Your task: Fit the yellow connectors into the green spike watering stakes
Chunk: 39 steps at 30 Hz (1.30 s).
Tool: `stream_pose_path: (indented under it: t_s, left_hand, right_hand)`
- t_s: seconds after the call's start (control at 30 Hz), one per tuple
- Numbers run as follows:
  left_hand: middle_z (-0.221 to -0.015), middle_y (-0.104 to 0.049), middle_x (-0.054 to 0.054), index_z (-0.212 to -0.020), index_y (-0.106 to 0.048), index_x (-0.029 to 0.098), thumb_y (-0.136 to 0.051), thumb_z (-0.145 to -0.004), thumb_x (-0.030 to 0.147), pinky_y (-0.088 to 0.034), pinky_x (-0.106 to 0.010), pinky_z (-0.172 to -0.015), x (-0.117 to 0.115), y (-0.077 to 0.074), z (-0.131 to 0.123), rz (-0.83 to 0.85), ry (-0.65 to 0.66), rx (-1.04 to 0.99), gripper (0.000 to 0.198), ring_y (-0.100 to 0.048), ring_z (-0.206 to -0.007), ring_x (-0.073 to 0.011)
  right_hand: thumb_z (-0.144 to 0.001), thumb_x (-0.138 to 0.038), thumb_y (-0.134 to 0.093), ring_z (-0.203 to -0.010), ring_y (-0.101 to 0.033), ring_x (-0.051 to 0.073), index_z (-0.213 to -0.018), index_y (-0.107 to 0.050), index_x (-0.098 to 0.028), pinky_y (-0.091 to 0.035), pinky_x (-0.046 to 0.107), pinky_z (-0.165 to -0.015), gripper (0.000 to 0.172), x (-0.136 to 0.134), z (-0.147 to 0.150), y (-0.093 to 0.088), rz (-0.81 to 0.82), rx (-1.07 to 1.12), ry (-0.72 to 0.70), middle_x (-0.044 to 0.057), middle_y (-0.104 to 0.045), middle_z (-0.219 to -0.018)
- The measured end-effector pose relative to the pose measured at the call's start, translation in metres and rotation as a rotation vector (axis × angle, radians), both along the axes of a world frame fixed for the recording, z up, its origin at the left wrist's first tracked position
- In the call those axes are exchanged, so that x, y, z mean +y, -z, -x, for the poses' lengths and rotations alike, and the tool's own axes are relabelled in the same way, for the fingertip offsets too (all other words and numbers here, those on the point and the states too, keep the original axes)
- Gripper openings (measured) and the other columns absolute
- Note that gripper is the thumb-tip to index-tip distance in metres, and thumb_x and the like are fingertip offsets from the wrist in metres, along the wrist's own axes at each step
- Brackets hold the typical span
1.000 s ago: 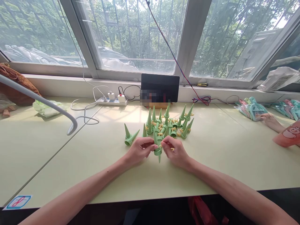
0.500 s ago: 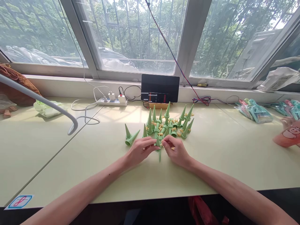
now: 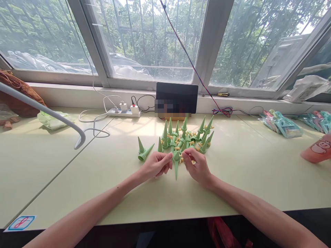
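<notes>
A green plastic watering spike [image 3: 176, 167] lies at the front of a cluster, its point toward me. At its left edge, my left hand [image 3: 158, 164] is closed, thumb and forefinger pinched against it. My right hand [image 3: 197, 165] pinches a small yellow valve [image 3: 181, 158] on the spike's right side; the fingertips partly cover it. Just beyond both hands, several more green spikes [image 3: 201, 128] stand or lean close together, many with yellow valves. Left of the cluster, one spike [image 3: 141, 146] stands upright beside another spike [image 3: 146, 152] lying down.
A dark tablet [image 3: 177, 93] leans by the window; its lower left is blurred. A power strip [image 3: 124, 113] with cables lies to its left. Packs of teal and pink items [image 3: 283, 124] and an orange cup [image 3: 317, 148] are at right. A grey curved bar [image 3: 51, 112] crosses the left side.
My left hand has shifted slightly left and its fingers have curled, uncovering more of the spike. The right hand stays at the yellow valve, slightly farther right.
</notes>
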<state>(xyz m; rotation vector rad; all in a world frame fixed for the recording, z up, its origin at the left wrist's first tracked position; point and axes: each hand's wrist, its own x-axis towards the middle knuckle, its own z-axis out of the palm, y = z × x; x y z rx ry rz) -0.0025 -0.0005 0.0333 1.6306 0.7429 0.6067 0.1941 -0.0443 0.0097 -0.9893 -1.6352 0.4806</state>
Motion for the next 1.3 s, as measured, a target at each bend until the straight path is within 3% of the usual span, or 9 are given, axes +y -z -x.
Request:
stream_pose_path:
  t_s: [0.2,0.4,0.67,1.0,1.17,1.3]
  left_hand:
    - [-0.045,-0.056,-0.002,-0.064,-0.067,0.010,-0.042,-0.091,0.071,-0.022,-0.020,-0.034,0.0034,0.0045,0.0009,0.216,0.145,0.029,0.071,-0.034,-0.027,-0.0039]
    - [-0.048,-0.060,-0.002,-0.071,-0.072,0.010,-0.044,-0.092,0.068,-0.026,-0.021,-0.037,0.0037,0.0055,0.0016,0.270,0.154,0.015,0.068,-0.030,-0.027,-0.0030]
    - [-0.046,-0.056,0.000,-0.073,-0.071,0.010,-0.050,-0.090,0.067,-0.021,-0.020,-0.036,0.0032,0.0073,0.0019,0.330,0.127,-0.032,0.064,-0.027,-0.028,-0.0023]
    - [-0.045,-0.052,0.002,-0.077,-0.069,0.009,-0.055,-0.089,0.063,-0.019,-0.020,-0.036,0.0017,0.0039,0.0021,0.276,0.137,-0.067,0.057,-0.028,-0.030,-0.0024]
    - [-0.035,-0.040,0.005,-0.061,-0.060,0.012,-0.056,-0.089,0.062,-0.022,-0.020,-0.039,0.0018,0.0051,0.0024,0.198,0.118,-0.043,0.058,-0.025,-0.030,-0.0027]
    - [-0.035,-0.040,0.006,-0.061,-0.059,0.012,-0.059,-0.088,0.061,-0.023,-0.020,-0.039,0.0014,0.0046,0.0026,0.107,0.091,0.007,0.055,-0.028,-0.030,-0.0036]
  right_hand:
    - [-0.102,-0.032,-0.046,-0.051,-0.045,0.010,-0.080,-0.053,-0.020,-0.037,0.023,-0.049,0.026,-0.0006,0.0011,-0.0021,-0.088,-0.071,-0.002,-0.003,-0.050,-0.061]
    - [-0.103,-0.031,-0.044,-0.049,-0.043,0.010,-0.080,-0.053,-0.021,-0.036,0.024,-0.048,0.027,-0.0013,0.0014,-0.0017,-0.089,-0.081,-0.032,-0.003,-0.049,-0.060]
    - [-0.102,-0.034,-0.045,-0.047,-0.043,0.011,-0.078,-0.052,-0.021,-0.036,0.025,-0.047,0.028,-0.0025,0.0016,-0.0011,-0.039,-0.067,-0.058,-0.004,-0.047,-0.056]
    - [-0.101,-0.028,-0.047,-0.047,-0.043,0.010,-0.079,-0.053,-0.021,-0.035,0.024,-0.047,0.024,-0.0030,0.0021,0.0000,-0.031,-0.046,-0.081,-0.004,-0.049,-0.057]
    - [-0.100,-0.025,-0.048,-0.047,-0.043,0.009,-0.078,-0.053,-0.020,-0.035,0.023,-0.047,0.022,-0.0027,0.0017,0.0005,-0.024,-0.028,-0.077,-0.004,-0.050,-0.058]
    - [-0.099,-0.024,-0.049,-0.045,-0.043,0.008,-0.079,-0.053,-0.020,-0.034,0.022,-0.046,0.022,-0.0034,0.0023,0.0001,-0.007,-0.006,-0.095,-0.004,-0.049,-0.058]
